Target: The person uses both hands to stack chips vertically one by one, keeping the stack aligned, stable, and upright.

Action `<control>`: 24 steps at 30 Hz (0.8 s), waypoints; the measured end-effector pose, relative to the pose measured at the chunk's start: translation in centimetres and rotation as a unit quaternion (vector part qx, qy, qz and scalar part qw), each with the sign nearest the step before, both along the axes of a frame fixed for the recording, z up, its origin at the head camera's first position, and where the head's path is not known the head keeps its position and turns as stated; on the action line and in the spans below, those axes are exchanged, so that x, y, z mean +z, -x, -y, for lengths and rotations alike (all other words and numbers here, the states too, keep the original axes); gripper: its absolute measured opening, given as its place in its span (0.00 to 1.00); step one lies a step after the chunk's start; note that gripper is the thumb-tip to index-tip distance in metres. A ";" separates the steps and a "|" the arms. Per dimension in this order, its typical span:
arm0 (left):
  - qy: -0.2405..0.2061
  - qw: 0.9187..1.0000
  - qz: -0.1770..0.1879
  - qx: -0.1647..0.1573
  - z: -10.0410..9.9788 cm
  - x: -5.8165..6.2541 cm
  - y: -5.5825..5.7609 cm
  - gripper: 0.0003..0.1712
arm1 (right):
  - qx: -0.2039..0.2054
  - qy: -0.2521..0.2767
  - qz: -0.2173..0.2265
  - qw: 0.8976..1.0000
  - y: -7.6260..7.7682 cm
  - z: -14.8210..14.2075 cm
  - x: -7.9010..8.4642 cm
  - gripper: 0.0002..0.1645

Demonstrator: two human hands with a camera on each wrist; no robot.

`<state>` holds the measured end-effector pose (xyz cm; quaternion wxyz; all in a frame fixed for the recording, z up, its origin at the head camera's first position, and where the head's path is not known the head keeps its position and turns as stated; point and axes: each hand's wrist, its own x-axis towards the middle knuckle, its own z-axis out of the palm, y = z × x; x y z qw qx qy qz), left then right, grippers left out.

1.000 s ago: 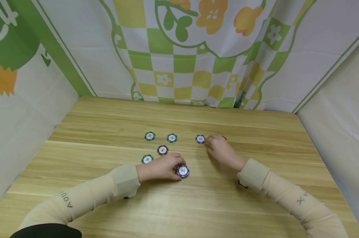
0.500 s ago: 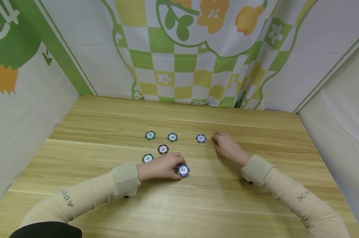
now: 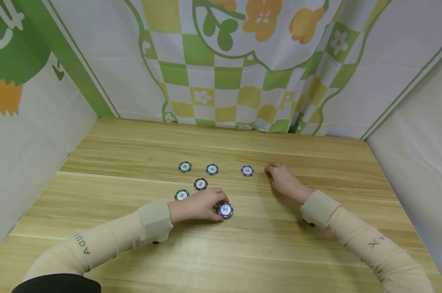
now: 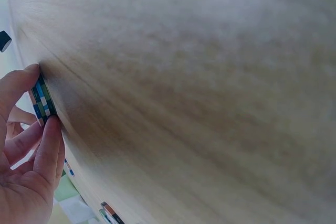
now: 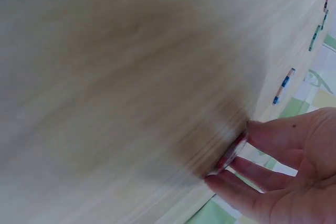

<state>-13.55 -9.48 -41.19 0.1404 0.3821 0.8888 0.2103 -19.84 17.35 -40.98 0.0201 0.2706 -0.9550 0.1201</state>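
My left hand (image 3: pixel 202 205) grips the edge of a small stack of poker chips (image 4: pixel 43 98) on the table, thumb on one side and fingers on the other. A blue chip marked 10 (image 3: pixel 225 210) tops the stack. To the right, my right hand (image 3: pixel 285 181) pinches a red poker chip (image 5: pixel 231 153) between thumb and fingertips, close over the wood; the head view hides this chip behind the fingers. Another blue chip marked 10 (image 3: pixel 248 170) lies flat just left of the right hand.
Two green chips, one at the far left (image 3: pixel 185 167) and one beside it (image 3: pixel 212 169), lie on the wooden table (image 3: pixel 265 252). Nearer are a black 100 chip (image 3: pixel 200 184) and a green 20 chip (image 3: pixel 182 195). A patterned curtain (image 3: pixel 228 77) hangs behind the table.
My right hand has moved right, away from the flat blue chip. The red chip that showed beyond its fingers is now in its pinch. The left hand stays on the stack.
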 end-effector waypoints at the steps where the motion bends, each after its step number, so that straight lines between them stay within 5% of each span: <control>1: 0.000 1.000 0.000 0.000 0.0 0.0 0.0 0.24 | 0.000 0.001 0.000 1.000 0.0 -0.1 0.0 0.13; 11: -0.001 1.000 -0.008 -0.003 0.0 0.0 0.0 0.24 | 0.023 0.001 -0.003 1.000 0.2 -0.7 0.2 0.11; 24: -0.005 1.000 -0.004 -0.001 0.0 0.1 -0.1 0.24 | -0.008 0.011 0.077 0.997 0.3 -1.2 1.8 0.05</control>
